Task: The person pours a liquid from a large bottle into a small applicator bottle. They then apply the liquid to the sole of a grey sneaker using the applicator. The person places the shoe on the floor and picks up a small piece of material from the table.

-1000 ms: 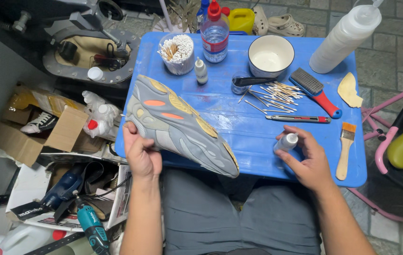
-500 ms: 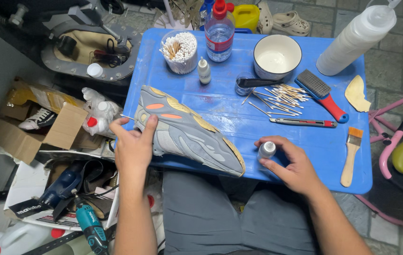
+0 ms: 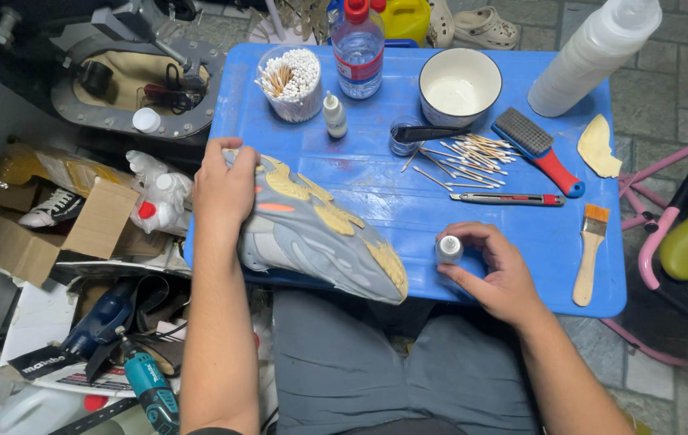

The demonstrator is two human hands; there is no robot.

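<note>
— While our left hand (image 3: pixel 225 187) presses flat on its heel end, where does the grey sneaker (image 3: pixel 320 229) lie?

— We have it on the near left part of the blue table (image 3: pixel 376 181), lying slantwise, yellowish patches up, its toe poking over the near edge above our lap. Our palm and fingers are spread over the shoe, covering it rather than clamping it.

— And our right hand (image 3: pixel 493 270)?

— We have it curled round a small bottle with a silver cap (image 3: pixel 449 249), thumb and fingers closed on its sides, the bottle upright at the table's near edge, just right of the toe. Whether its base touches the table we cannot quite tell; our fingers hide it.

— What sits beyond that?

— We see a utility knife (image 3: pixel 507 199) lying crosswise, then a scatter of cotton swabs (image 3: pixel 461 157), with a red-handled brush (image 3: pixel 537 151) to their right and a paintbrush (image 3: pixel 589 250) near the right edge. Farther back stand a white bowl (image 3: pixel 459 85), a water bottle with a red cap (image 3: pixel 358 48), a small dropper bottle (image 3: pixel 333 115) and a jar of swabs (image 3: pixel 291 83).

— And off the table?

— We see a cardboard box (image 3: pixel 54 234) and a teal drill (image 3: pixel 149 387) on the floor to our left.
</note>
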